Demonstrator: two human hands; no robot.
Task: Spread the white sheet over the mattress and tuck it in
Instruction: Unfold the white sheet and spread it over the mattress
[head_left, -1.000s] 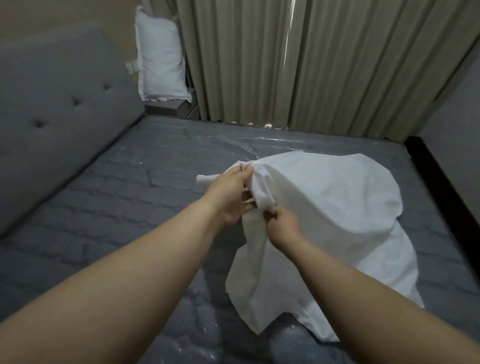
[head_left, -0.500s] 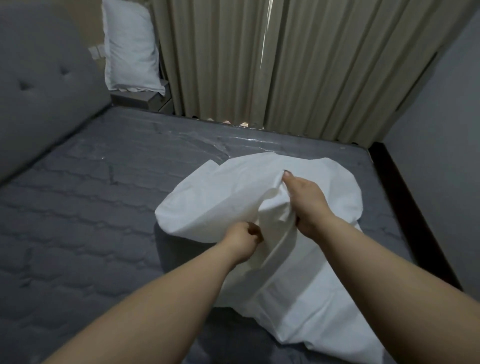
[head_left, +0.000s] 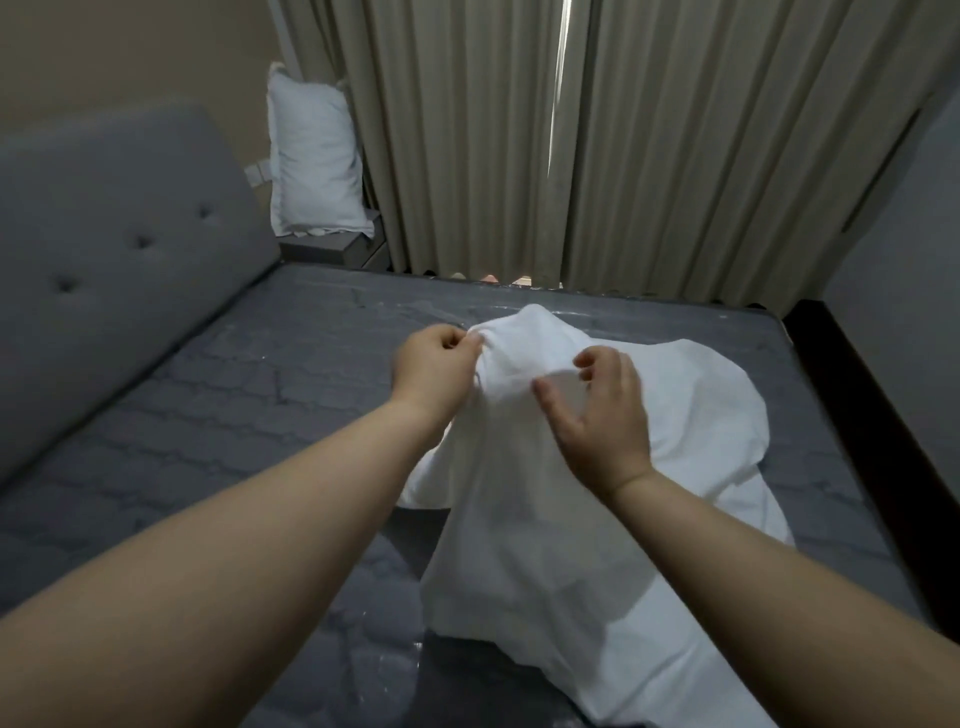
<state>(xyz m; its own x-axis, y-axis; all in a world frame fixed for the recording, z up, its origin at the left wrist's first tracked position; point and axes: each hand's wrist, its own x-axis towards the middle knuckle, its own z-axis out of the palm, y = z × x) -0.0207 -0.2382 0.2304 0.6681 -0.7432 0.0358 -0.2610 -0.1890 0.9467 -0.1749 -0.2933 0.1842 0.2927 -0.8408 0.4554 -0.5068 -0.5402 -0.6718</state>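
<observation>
Grey quilted mattress, bare across its left side. White sheet bunched over right half, trailing to near edge, top fold lifted. Left hand: fingers pinched shut on sheet's raised fold. Right hand: fingers spread, loose over sheet, gripping nothing. White pillow upright beyond far-left corner.

White sheet; grey quilted mattress; beige pleated curtains; pillow seemingly white.

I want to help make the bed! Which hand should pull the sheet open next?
Probably the left hand: it is pinched shut on the white sheet. The right hand is open, fingers spread, gripping nothing.
</observation>
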